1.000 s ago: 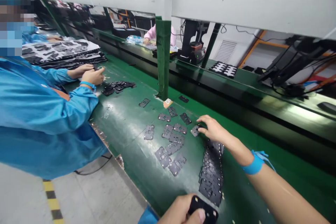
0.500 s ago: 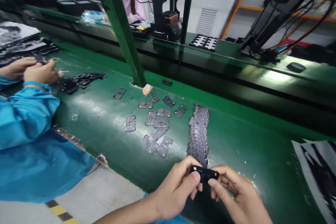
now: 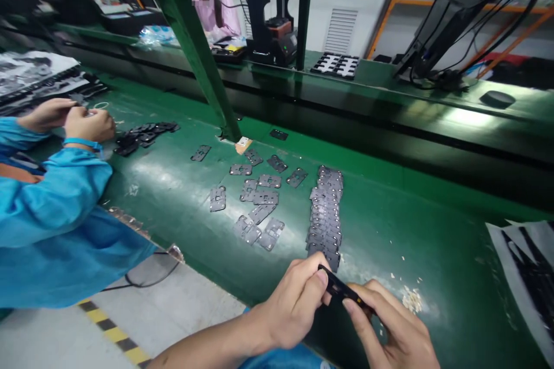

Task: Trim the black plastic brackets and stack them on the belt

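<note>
A small black part (image 3: 341, 288) is held edge-up between my two hands, low in the view. My left hand (image 3: 298, 300) pinches its left end between thumb and fingers. On its right end my right hand (image 3: 385, 323) is closed, thumb in front. Just beyond my fingers lies a long overlapping row of dark flat plates (image 3: 325, 213) on the green table (image 3: 173, 202). Several similar loose plates (image 3: 265, 197) are scattered left of that row, some overlapping.
At the left, a person in blue sleeves (image 3: 56, 184) works beside a dark pile of parts (image 3: 145, 135). A green post (image 3: 194, 40) rises from the table. Small pale scraps (image 3: 411, 300) and printed sheets (image 3: 523, 277) lie to the right. Another person in pink (image 3: 220, 11) sits beyond.
The black part has turned in my hands, its right end now lower and more of it seen edge-on. The view has shifted slightly, uncovering the pale scraps by my right hand.
</note>
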Demonstrator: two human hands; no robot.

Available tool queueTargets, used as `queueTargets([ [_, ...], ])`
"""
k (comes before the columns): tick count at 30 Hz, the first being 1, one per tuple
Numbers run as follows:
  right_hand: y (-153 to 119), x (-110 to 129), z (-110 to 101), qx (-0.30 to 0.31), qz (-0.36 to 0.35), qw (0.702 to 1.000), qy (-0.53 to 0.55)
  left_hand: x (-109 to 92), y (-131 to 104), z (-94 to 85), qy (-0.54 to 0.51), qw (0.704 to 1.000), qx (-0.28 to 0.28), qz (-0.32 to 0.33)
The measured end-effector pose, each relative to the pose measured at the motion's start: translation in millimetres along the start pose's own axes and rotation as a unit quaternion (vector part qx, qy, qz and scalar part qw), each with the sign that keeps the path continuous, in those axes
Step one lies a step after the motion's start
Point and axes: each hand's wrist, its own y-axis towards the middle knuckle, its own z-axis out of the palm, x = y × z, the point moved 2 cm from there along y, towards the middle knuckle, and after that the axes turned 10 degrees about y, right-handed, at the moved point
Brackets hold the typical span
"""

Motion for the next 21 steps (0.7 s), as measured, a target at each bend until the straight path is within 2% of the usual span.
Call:
queueTargets([
  [6,1,-5,-3,0.026,-0.016,1.0,0.0,2,0,0.6,0.007,1.0,0.001,0.006],
  [16,4,-1,-6,0.033,-0.037,0.999,-0.005,12,-1,8.3,0.036,0.999,-0.035,0.005],
  [21,8,4,-8,0.007,-0.033,0.999,0.004,14,0,11.7,0.034,0.999,-0.022,0.006],
])
